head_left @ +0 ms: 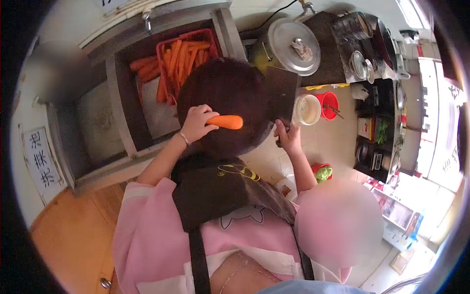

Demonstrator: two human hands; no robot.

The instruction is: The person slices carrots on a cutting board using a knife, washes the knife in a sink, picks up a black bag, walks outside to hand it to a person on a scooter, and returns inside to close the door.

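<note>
My left hand (pixel 197 123) is wrapped round the thick end of a peeled orange carrot (pixel 229 122), its other end pointing right. The carrot is over a dark round chopping board (pixel 220 90). My right hand (pixel 289 135) grips the handle of a cleaver (pixel 284 92), whose broad dark blade stands up beside the board's right edge, apart from the carrot. Behind the board, a red basket (pixel 160 55) full of peeled carrots (pixel 183 59) sits in the sink, with more carrots (pixel 146 68) left of it.
A metal sink (pixel 128 122) with a tap (pixel 147 22) is at the back left. A large lidded pot (pixel 289 46) stands behind the cleaver. A white tub (pixel 308 110) and a red bucket (pixel 329 105) are to the right; shelves (pixel 379 127) stand farther right.
</note>
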